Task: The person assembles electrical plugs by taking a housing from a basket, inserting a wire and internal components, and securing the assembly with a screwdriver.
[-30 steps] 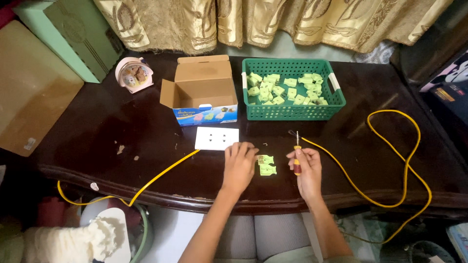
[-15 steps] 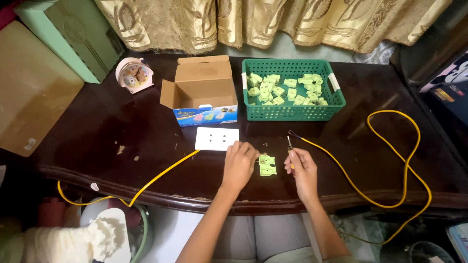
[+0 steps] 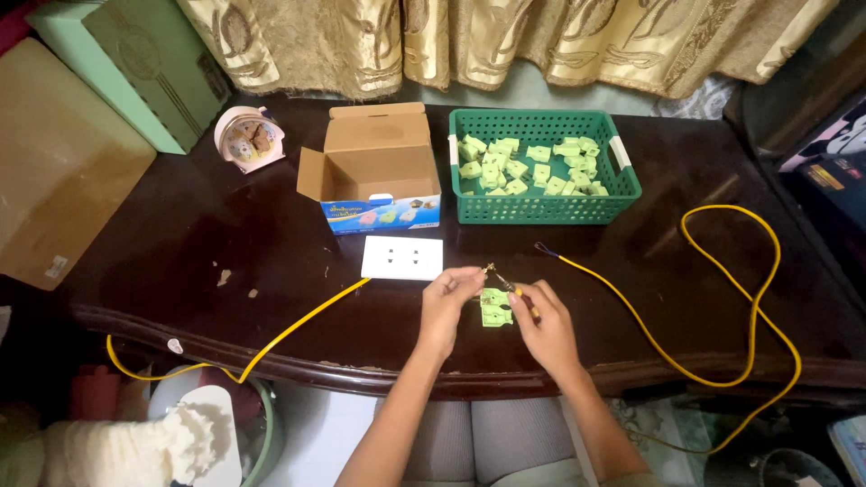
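Observation:
My right hand (image 3: 546, 329) grips a small screwdriver (image 3: 507, 284) with a yellow handle, its shaft slanting up and left. The fingertips of my left hand (image 3: 445, 305) pinch a small metal part at the screwdriver's tip. A pale green socket piece (image 3: 494, 308) lies on the dark table (image 3: 180, 234) between the two hands. A white faceplate (image 3: 402, 258) with small holes lies just left of my left hand. The stripped end of a yellow cable (image 3: 722, 298) points toward the hands from the right.
A green basket (image 3: 541, 213) holds several green socket pieces at the back. Left of it stands an open cardboard box (image 3: 374, 171), then a pink alarm clock (image 3: 248, 137). A second yellow cable (image 3: 298, 325) runs off the front left edge.
The screwdriver stood upright in my right hand; it now leans left, and my left fingertips have come up to its tip. The hands have drawn closer over the green piece.

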